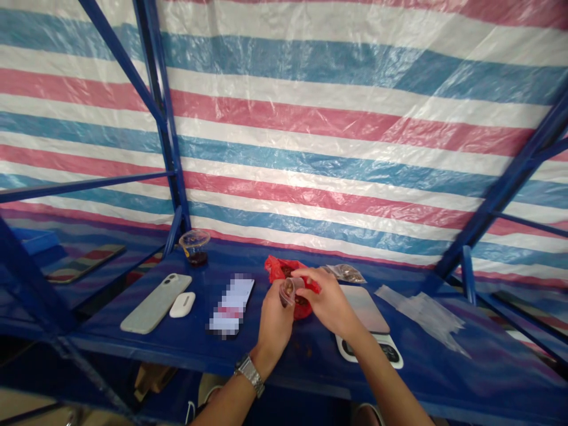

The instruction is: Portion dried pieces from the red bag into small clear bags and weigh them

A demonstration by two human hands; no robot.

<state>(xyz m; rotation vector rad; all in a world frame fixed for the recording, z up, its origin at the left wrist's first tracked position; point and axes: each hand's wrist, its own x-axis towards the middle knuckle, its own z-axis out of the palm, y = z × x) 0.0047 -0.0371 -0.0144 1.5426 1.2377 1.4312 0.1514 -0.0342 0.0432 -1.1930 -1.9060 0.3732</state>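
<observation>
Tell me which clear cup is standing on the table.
The back-left cup, beyond the phones, with dark contents at its bottom. The small cup is instead held in the left hand.

red bag (276, 269): creased, glossy plastic film. small cup (290, 287): clear, smooth plastic. backdrop sheet (332, 112): wrinkled, glossy plastic. frame (165, 112): smooth painted metal. wristwatch (249, 374): shiny metal.

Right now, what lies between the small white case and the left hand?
In the head view, a pixelated phone lies between the white case and left hand.
</observation>
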